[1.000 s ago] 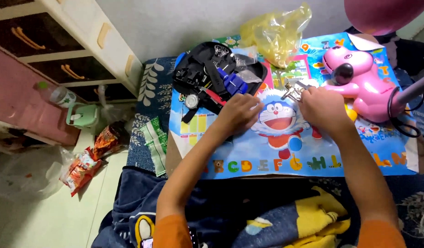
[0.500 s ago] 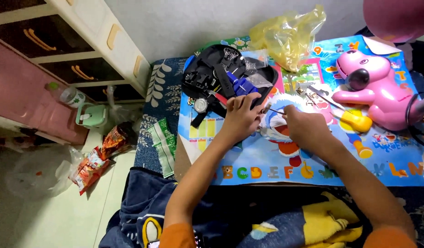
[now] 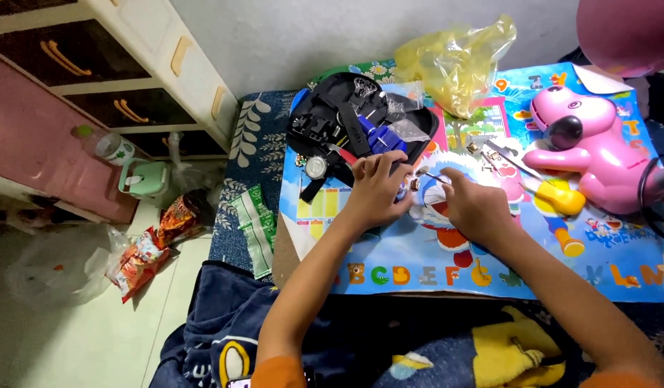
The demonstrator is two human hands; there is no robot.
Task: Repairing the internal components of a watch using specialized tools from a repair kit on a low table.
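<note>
Both our hands have drawn closer over the worktop (image 3: 389, 259): our left hand (image 3: 377, 190) curls around a small part, our right hand (image 3: 474, 205) pinches thin tweezers (image 3: 434, 176) beside the black tool case (image 3: 346, 122).

Both hands work close together over a colourful cartoon mat (image 3: 447, 269) laid on a low table. The left hand (image 3: 375, 190) curls down on a small metal piece (image 3: 412, 185) at the mat's far middle, and the right hand (image 3: 474, 205) pinches thin tweezers (image 3: 434, 176) whose tip points at that piece (too small to identify). Just beyond the left hand lies an open black tool case (image 3: 346, 118) with a watch (image 3: 316, 167) at its near edge. A pink dog-shaped lamp (image 3: 587, 147) stands at the right, a yellow plastic bag (image 3: 454, 61) farther back.
</note>
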